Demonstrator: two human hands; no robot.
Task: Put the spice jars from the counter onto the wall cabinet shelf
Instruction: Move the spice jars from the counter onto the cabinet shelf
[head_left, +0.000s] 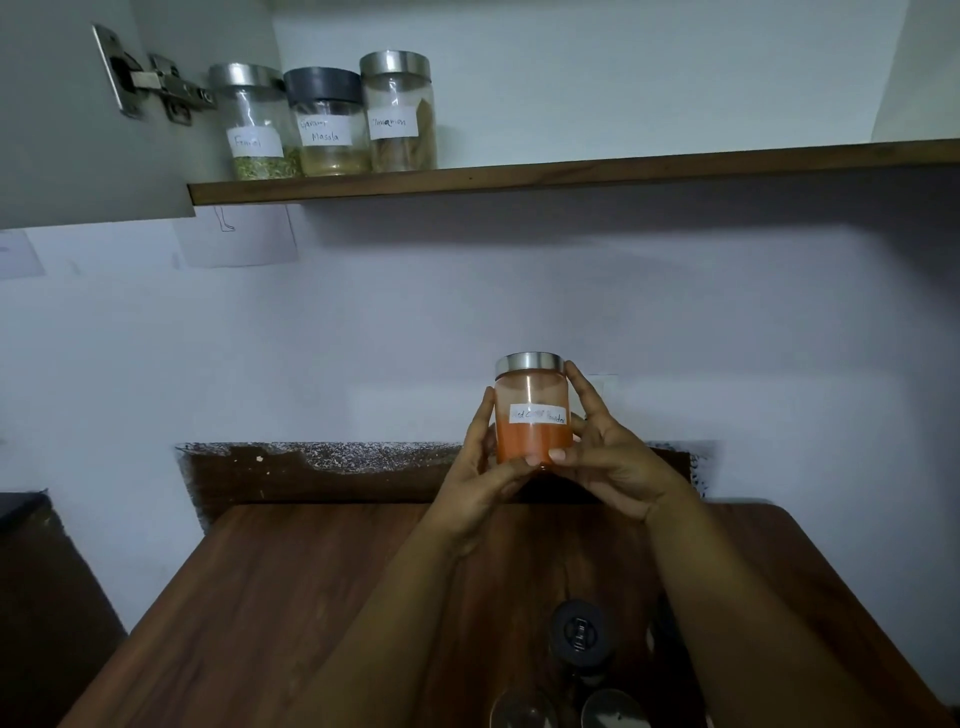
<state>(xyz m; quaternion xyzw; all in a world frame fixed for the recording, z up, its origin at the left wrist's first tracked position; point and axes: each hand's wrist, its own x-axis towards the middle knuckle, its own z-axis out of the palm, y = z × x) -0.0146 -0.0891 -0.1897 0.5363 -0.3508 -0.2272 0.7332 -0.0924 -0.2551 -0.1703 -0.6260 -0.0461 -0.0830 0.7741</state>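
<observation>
Pale walls back a dark wooden counter (311, 597) and, high up, a wooden wall cabinet shelf (571, 174) with a hinged door (78, 130) open at its left. Three labelled spice jars stand in a row at the shelf's left end: a fennel jar (254, 122), a garam masala jar (327, 122) and a cinnamon jar (399, 111), each touching or just beside the next. Above the counter's far edge, the left hand (480, 467) and right hand (605, 457) together hold an upright jar of red-orange powder (531, 410), fingers curled round its sides, thumbs across its base. At the near edge, a black-lidded jar (579, 636) and two metal-lidded jars (524, 709) stand on the counter.
</observation>
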